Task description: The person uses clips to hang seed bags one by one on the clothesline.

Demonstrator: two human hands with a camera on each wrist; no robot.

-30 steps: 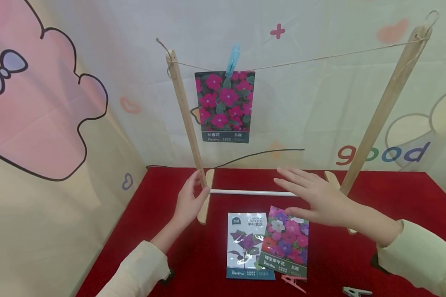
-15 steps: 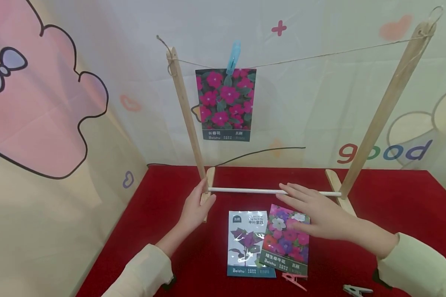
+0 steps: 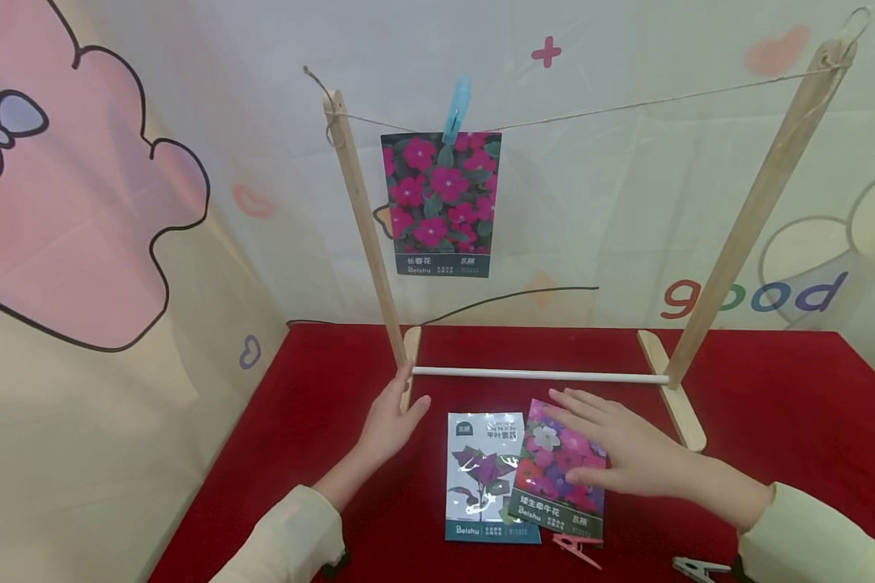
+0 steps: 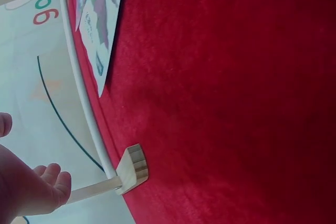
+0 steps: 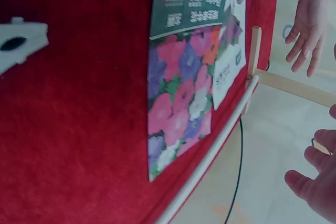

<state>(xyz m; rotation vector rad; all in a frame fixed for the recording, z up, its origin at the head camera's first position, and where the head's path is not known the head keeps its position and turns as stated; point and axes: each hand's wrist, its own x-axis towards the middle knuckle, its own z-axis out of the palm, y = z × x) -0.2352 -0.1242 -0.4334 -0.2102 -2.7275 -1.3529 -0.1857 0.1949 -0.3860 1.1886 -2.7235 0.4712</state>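
"How's the left hand (image 3: 385,425)?"
"Uncurled, fingers straight, near the left foot (image 3: 414,338) of the wooden stand (image 3: 370,235), at ten o'clock from the white packet (image 3: 481,486)."
"After it?"
"A magenta-flowered packet (image 3: 443,206) hangs by a blue clip (image 3: 457,112) from the string (image 3: 627,105), near twelve o'clock; the white packet lies on the red bench (image 3: 787,437)."
"What overlaps it?"
"The mixed-flower packet (image 3: 550,470), across its three o'clock side, with a pink clip (image 3: 570,543) at its own six o'clock edge."
"And the right hand (image 3: 620,445)?"
"Uncurled too, fingers out above that packet's two o'clock side. A pale clip (image 3: 689,567) lies farther off, at four o'clock."
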